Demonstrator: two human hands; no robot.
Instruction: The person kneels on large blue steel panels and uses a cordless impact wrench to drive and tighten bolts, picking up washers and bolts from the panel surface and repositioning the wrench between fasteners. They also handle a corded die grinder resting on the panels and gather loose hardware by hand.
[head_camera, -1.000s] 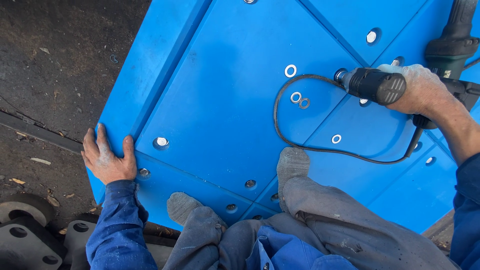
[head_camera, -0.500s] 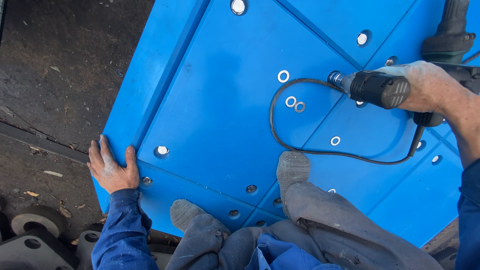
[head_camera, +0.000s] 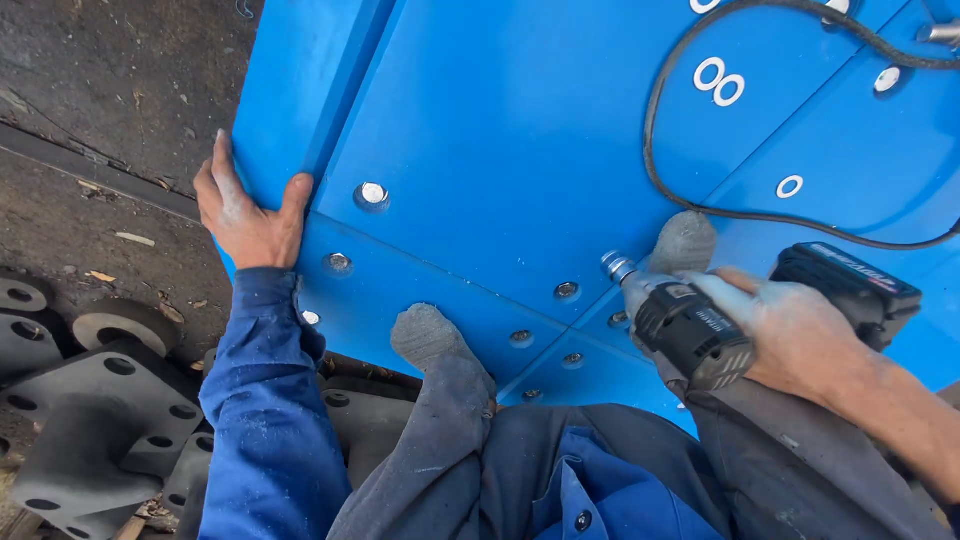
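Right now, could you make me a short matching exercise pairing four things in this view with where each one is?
Things:
1. left hand
2. impact driver
3. black cable
4. two white washers

Places:
A. lying side by side near the top of the blue panel
B. held in the right hand
C. pressed flat on the panel's left edge
D. curving loosely across the panel

Pairs: 1-C, 2-B, 3-D, 4-A

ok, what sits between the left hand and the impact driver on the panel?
Head view: between left hand and impact driver lie blue panel, recessed bolts, and a grey socked foot.
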